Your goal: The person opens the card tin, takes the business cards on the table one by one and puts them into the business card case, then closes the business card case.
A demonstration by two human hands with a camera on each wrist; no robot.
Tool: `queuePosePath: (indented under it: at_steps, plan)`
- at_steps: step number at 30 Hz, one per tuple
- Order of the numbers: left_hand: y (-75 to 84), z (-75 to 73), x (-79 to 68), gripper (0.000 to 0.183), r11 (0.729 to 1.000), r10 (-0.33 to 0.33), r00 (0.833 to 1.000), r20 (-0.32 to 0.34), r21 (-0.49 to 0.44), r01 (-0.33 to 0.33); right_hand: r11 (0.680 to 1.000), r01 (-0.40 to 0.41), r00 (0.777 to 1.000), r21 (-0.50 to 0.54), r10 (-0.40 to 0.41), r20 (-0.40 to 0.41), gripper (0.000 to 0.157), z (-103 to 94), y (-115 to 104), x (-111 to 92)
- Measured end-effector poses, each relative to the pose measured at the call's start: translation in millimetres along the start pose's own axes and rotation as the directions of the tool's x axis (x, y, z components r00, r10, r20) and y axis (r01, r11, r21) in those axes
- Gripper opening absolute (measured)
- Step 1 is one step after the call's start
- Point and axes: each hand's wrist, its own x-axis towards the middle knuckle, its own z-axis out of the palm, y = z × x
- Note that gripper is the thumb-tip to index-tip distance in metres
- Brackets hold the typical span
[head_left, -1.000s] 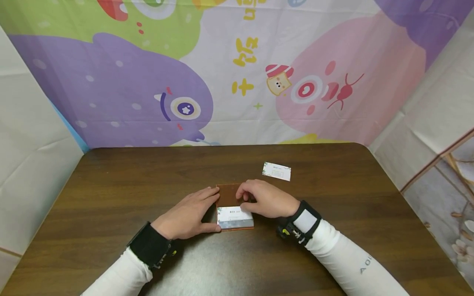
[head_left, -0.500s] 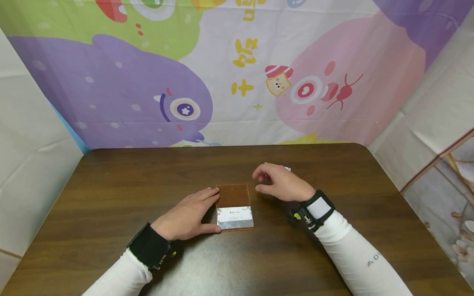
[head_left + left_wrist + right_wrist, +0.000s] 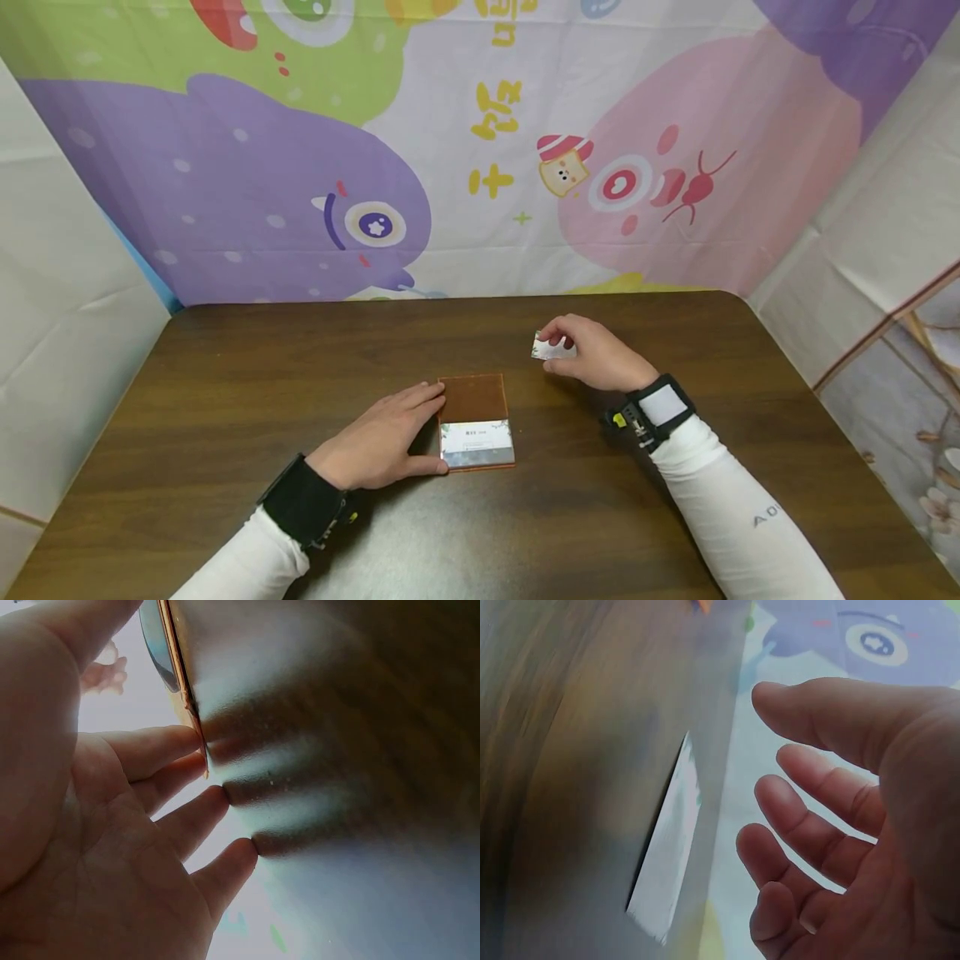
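Note:
A brown card holder (image 3: 471, 398) lies unfolded at the middle of the table, with a white business card (image 3: 476, 434) in its lower pocket. My left hand (image 3: 375, 437) rests at the holder's left edge, fingers and thumb spread. In the left wrist view its fingertips touch the tabletop and the holder's edge (image 3: 186, 682). Farther back and to the right, my right hand (image 3: 596, 354) hovers over a loose white business card (image 3: 542, 347), covering part of it. The right wrist view shows relaxed, parted fingers, with a gap between them and that card (image 3: 667, 847).
The dark wooden table (image 3: 225, 375) reaches back to a cartoon-printed cloth (image 3: 480, 250). Pale panels (image 3: 75, 292) stand along the left and right sides.
My right hand has left the card holder's pocket and moved back and right to the loose card. My left hand has stayed at the holder's left edge.

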Motion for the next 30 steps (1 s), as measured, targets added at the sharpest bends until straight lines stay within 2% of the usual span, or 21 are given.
queuePosePath:
  at_steps: [9, 15, 25, 30]
  plan:
    - [0.1, 1.2, 0.0, 0.090, 1.000, 0.001, 1.000, -0.011, 0.002, -0.001, 0.994, -0.080, 0.997, -0.069, 0.078, -0.027, 0.052, -4.1, 26.4, 0.9]
    - [0.4, 0.9, 0.0, 0.090, 1.000, -0.003, 1.000, -0.008, -0.004, 0.003, 0.986, -0.122, 0.993, -0.110, 0.121, -0.015, 0.059, -5.5, 37.6, -1.3]
    - [-0.1, 2.4, 0.5, 0.090, 1.000, 0.002, 1.000, -0.010, 0.002, -0.002, 0.976, -0.157, 0.987, -0.152, 0.160, 0.012, 0.061, -4.3, 47.5, -2.9]
    - [-0.2, 2.8, 0.4, 0.090, 1.000, -0.001, 1.000, -0.010, -0.002, 0.001, 0.972, -0.177, 0.984, -0.154, 0.180, 0.003, 0.054, -5.1, 49.0, -3.3]
